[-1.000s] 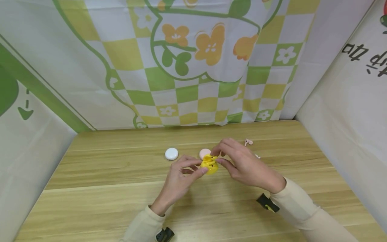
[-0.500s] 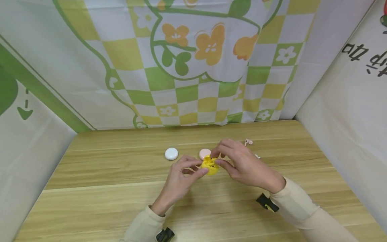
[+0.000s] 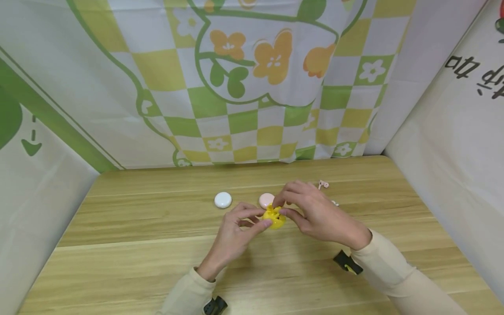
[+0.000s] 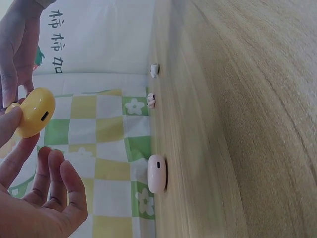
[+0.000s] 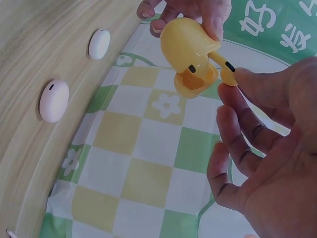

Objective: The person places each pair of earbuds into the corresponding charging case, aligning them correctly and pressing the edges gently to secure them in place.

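Note:
A yellow earbud case (image 3: 277,222) is held above the table by my left hand (image 3: 232,232), with thumb and fingers on its sides. Its lid (image 5: 193,83) hangs open in the right wrist view. My right hand (image 3: 316,214) pinches a yellow earbud (image 5: 221,61) between thumb and index finger. The earbud's stem lies at the case's opening; whether it touches the case I cannot tell. Another dark-marked yellow part shows at the case mouth, its kind unclear. In the left wrist view the case's underside faces the camera, with a dark charging port (image 4: 44,116).
On the wooden table (image 3: 138,262) lie a white round case (image 3: 222,200) and a pink round case (image 3: 266,200), just behind the hands. Pink earbuds (image 3: 323,184) and white earbuds (image 3: 334,203) lie to the right, partly hidden by my right hand. Patterned cloth hangs behind.
The yellow case has shifted slightly right and toward me. The yellow earbud in my right fingers has turned a little at the case's opening. Both hands keep their hold.

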`<state>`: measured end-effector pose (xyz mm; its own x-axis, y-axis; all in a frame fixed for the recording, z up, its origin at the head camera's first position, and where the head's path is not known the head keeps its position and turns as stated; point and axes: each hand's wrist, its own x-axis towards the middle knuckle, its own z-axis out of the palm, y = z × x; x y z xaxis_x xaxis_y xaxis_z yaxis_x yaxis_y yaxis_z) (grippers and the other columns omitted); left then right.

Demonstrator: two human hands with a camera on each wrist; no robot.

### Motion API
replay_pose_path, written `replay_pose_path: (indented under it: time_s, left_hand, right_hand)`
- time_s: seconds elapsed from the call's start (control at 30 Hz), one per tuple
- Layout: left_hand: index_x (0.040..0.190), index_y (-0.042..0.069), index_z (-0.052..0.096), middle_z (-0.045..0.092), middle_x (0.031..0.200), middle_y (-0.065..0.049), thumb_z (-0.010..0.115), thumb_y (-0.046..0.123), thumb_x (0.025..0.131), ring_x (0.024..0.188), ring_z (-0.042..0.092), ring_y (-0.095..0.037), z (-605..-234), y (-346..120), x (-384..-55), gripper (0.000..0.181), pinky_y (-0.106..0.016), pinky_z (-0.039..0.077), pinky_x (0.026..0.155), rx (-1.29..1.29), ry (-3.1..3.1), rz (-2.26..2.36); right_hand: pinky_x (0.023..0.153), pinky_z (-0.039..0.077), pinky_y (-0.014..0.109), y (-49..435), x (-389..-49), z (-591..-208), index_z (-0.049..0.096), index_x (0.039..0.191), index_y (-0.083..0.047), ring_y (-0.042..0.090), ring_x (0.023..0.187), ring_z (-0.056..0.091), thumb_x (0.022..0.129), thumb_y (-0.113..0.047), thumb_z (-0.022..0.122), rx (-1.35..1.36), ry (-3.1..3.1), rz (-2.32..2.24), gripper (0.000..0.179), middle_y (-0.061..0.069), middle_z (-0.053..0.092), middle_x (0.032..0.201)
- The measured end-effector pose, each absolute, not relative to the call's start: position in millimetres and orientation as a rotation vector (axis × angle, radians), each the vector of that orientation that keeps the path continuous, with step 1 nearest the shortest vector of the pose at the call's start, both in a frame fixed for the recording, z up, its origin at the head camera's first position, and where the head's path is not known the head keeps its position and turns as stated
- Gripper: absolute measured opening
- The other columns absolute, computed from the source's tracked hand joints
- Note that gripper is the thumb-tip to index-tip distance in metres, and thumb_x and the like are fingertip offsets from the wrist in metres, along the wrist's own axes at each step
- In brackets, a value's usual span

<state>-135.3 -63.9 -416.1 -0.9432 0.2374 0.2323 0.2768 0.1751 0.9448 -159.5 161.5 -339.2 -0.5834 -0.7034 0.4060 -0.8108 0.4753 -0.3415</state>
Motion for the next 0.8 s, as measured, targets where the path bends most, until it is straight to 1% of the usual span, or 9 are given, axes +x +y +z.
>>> replay_pose_path:
  time_s: [0.1,0.23,0.3,0.47,0.6,0.8]
  left_hand:
    - [0.109,0.011,0.079,0.065,0.107,-0.003,0.079,0.021,0.091,0.103,0.061,-0.034,-415.8,-64.1,-134.9,0.020,-0.039,0.054,0.083,-0.526,-2.386,-1.933]
    - [0.109,0.012,0.080,0.065,0.106,-0.002,0.078,0.021,0.092,0.102,0.061,-0.026,-415.6,-64.2,-134.6,0.019,-0.039,0.054,0.083,-0.529,-2.391,-1.930]
    - [0.109,0.012,0.080,0.064,0.106,-0.002,0.077,0.021,0.092,0.102,0.061,-0.027,-415.5,-64.4,-134.6,0.019,-0.039,0.054,0.083,-0.535,-2.388,-1.937]
    - [0.109,0.011,0.080,0.064,0.107,-0.003,0.077,0.020,0.093,0.103,0.061,-0.033,-414.7,-64.7,-134.6,0.019,-0.040,0.054,0.083,-0.552,-2.372,-1.957]
    - [0.109,0.010,0.079,0.064,0.107,-0.003,0.077,0.019,0.093,0.102,0.062,-0.029,-414.1,-64.8,-134.8,0.019,-0.040,0.054,0.083,-0.555,-2.372,-1.947]
    - [0.109,0.010,0.079,0.064,0.108,-0.004,0.077,0.019,0.093,0.102,0.061,-0.027,-413.6,-65.2,-134.9,0.019,-0.040,0.054,0.083,-0.556,-2.373,-1.949]
  right_hand:
    - [0.088,0.047,0.040,160.9,-159.7,-338.8,0.071,0.107,-0.015,0.014,0.102,0.058,0.094,-0.007,0.073,1.313,-2.512,0.746,0.015,-0.007,0.065,0.104]
    - [0.087,0.046,0.039,159.8,-159.5,-338.2,0.072,0.106,-0.015,0.013,0.100,0.057,0.094,-0.007,0.073,1.304,-2.519,0.742,0.014,-0.007,0.065,0.102]
    - [0.086,0.046,0.039,159.3,-159.4,-338.1,0.072,0.106,-0.015,0.013,0.099,0.056,0.094,-0.007,0.072,1.301,-2.523,0.742,0.014,-0.007,0.065,0.101]
    - [0.085,0.046,0.038,158.4,-159.2,-337.2,0.073,0.106,-0.015,0.013,0.097,0.056,0.093,-0.006,0.073,1.291,-2.526,0.741,0.015,-0.008,0.065,0.101]
    - [0.084,0.046,0.037,158.2,-159.3,-336.6,0.073,0.106,-0.015,0.014,0.095,0.056,0.093,-0.006,0.074,1.284,-2.525,0.744,0.016,-0.008,0.065,0.100]
    - [0.084,0.046,0.038,158.5,-159.3,-336.8,0.073,0.107,-0.015,0.013,0.096,0.055,0.094,-0.007,0.073,1.284,-2.514,0.742,0.015,-0.007,0.065,0.101]
